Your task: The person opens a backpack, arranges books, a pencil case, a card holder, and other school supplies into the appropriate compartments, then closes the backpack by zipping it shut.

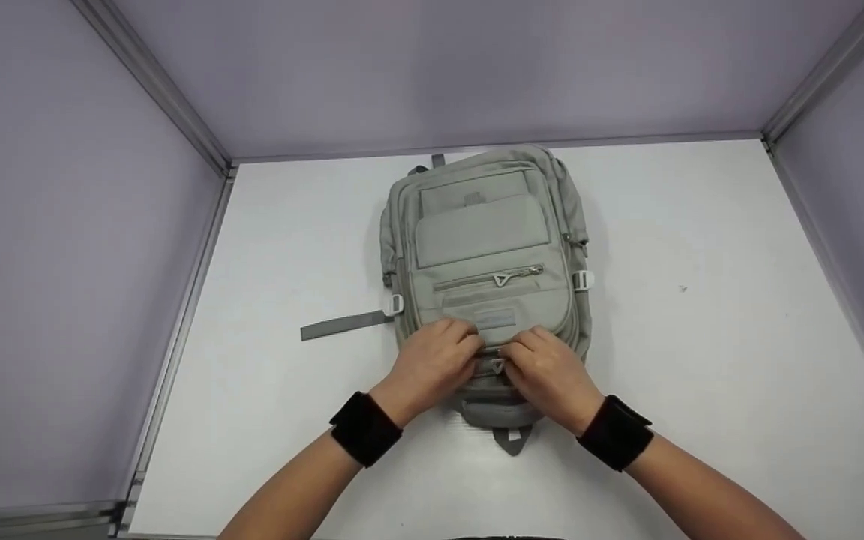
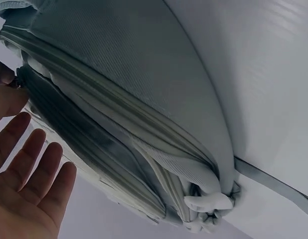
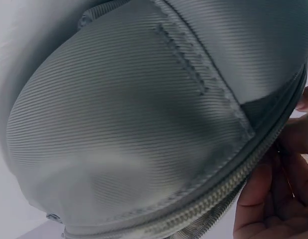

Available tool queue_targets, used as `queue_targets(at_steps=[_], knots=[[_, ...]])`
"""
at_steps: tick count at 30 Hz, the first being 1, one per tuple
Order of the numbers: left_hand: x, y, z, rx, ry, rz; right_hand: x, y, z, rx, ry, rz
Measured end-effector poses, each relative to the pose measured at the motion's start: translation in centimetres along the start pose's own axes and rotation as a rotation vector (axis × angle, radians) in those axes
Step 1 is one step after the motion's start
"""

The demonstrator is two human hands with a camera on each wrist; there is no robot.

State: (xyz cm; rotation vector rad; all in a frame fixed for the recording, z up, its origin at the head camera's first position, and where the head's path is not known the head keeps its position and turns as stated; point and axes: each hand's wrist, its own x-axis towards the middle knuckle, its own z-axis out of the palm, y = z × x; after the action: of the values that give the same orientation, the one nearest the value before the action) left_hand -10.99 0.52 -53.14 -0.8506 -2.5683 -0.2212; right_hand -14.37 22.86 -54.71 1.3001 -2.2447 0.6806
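A grey-green backpack [image 1: 488,232] lies front side up, its carry handle [image 1: 503,414] nearest the person. Both hands work at the zipped edge close to that handle. My left hand [image 1: 436,360] pinches this edge between thumb and finger; in the left wrist view its other fingers [image 2: 32,154] stay loosely extended. Opposite it, my right hand [image 1: 548,371] has curled fingers that pinch the edge, beside a triangular zipper pull [image 1: 498,365]. A long zipper [image 3: 214,196] runs up to the right fingers in the right wrist view. The fingertips are partly hidden in the head view.
Under the bag is a white table [image 1: 702,360], with pale panels [image 1: 477,75] on three sides. A grey strap [image 1: 346,325] reaches left from a white buckle [image 1: 394,304]. Another white buckle [image 1: 583,280] sits on the right side. A front pocket zipper [image 1: 488,279] crosses the bag.
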Motion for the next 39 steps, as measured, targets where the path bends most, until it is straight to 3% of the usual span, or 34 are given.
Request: queue_targets(at_steps=[5, 12, 17, 22, 32, 39], knots=[[1.0, 1.2, 1.0, 0.015, 0.010, 0.010, -0.2, -0.2, 0.3, -0.014, 0.038, -0.015], [2.1, 1.9, 1.5, 0.097, -0.026, -0.018, -0.5, 0.0, 0.1, 0.020, 0.049, 0.012], [2.4, 1.9, 1.6, 0.176, -0.039, -0.013, -0.6, 0.0, 0.0, 0.026, 0.065, 0.021], [2.3, 2.0, 1.3, 0.174, -0.052, -0.011, -0.8, 0.0, -0.2, 0.030, 0.067, 0.033], [2.4, 2.0, 0.9, 0.132, -0.094, -0.032, -2.5, 1.5, -2.0, 0.072, 0.081, 0.150], [2.5, 2.0, 0.9, 0.140, -0.085, -0.018, -3.7, 3.1, -3.1, 0.028, 0.103, 0.262]])
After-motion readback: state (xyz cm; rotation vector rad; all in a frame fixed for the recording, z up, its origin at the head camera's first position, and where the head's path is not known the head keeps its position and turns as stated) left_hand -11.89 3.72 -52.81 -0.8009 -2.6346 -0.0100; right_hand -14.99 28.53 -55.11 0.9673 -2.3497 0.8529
